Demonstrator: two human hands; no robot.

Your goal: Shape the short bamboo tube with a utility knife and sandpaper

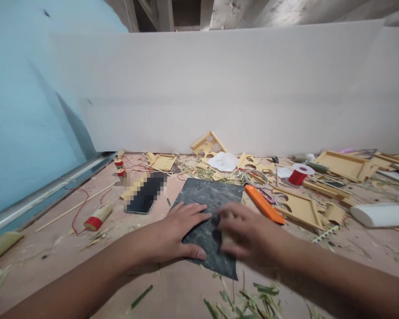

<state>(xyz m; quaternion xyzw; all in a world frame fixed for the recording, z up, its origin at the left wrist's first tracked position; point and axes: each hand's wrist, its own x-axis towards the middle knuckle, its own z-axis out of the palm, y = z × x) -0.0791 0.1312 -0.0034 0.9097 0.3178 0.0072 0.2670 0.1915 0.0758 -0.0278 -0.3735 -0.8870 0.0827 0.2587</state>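
Observation:
A dark grey sheet that looks like sandpaper (206, 195), streaked with pale dust, lies on the work surface in front of me. My left hand (182, 232) rests flat on its left side, fingers spread and thumb apart. Over the sheet's right half, my right hand (242, 235) is curled and smeared by motion. Its fingers are closed round a pale, short piece of bamboo (231, 232), mostly hidden by the hand. Just right of the sheet lies an orange utility knife (264, 204).
Left are a phone (141, 206) and a bamboo tube with a red end (98, 217). Right are a red thread spool (299, 174), wooden frames (344, 166) and a white roll (382, 215). Green shavings (252, 303) litter the front; a white board (219, 93) stands behind.

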